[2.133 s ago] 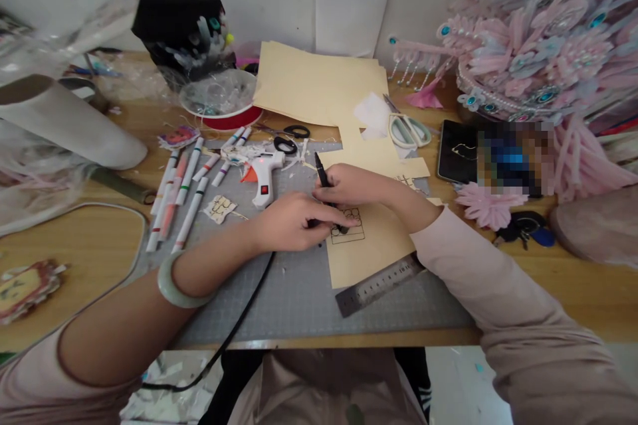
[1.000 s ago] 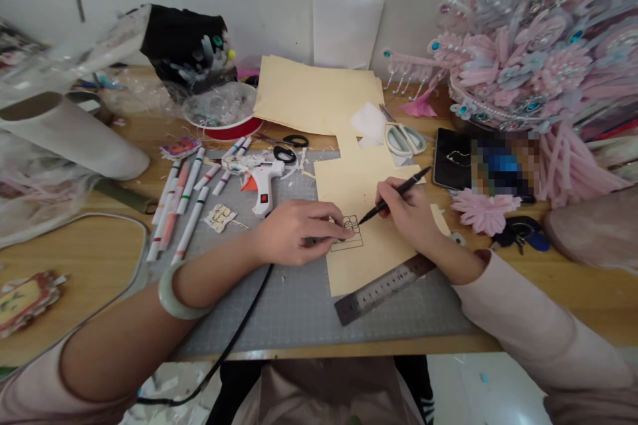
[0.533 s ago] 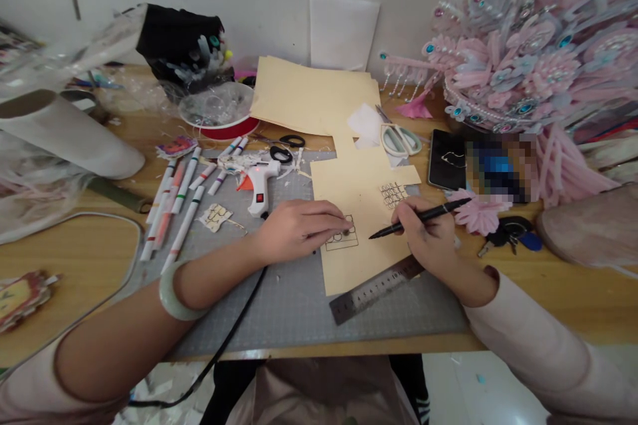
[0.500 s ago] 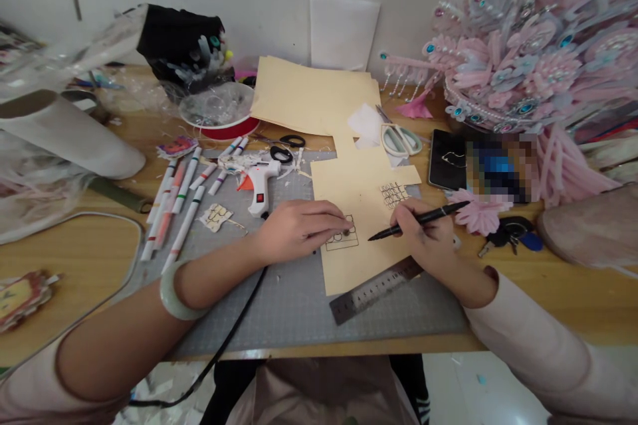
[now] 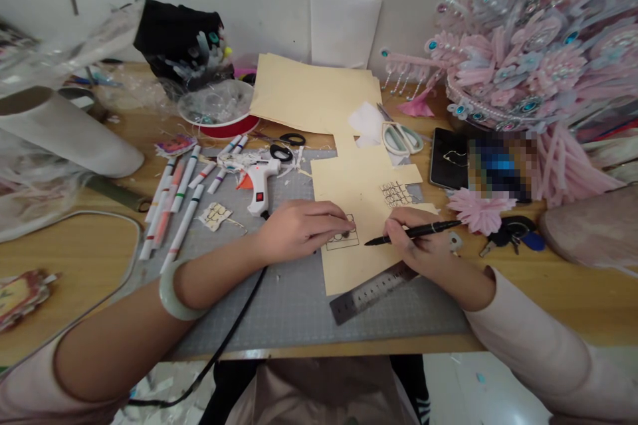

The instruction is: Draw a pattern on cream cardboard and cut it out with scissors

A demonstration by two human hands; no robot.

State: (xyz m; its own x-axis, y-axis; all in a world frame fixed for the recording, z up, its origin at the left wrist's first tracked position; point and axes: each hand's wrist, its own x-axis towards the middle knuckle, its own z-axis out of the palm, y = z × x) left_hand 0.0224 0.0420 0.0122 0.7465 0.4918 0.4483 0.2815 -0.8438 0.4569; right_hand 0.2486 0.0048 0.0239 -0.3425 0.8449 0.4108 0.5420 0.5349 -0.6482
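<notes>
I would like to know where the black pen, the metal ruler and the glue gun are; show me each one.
Black pen (image 5: 423,230), head view: on the barrel.
Metal ruler (image 5: 371,294), head view: on its visible face.
Glue gun (image 5: 262,178), head view: on its white body.

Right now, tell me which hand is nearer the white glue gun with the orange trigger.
Left. The left hand is close by the white glue gun, on its near right side; the right hand, holding a slim black marker, is farther off to the right.

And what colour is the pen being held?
The pen is black; the head view shows it best.
</notes>
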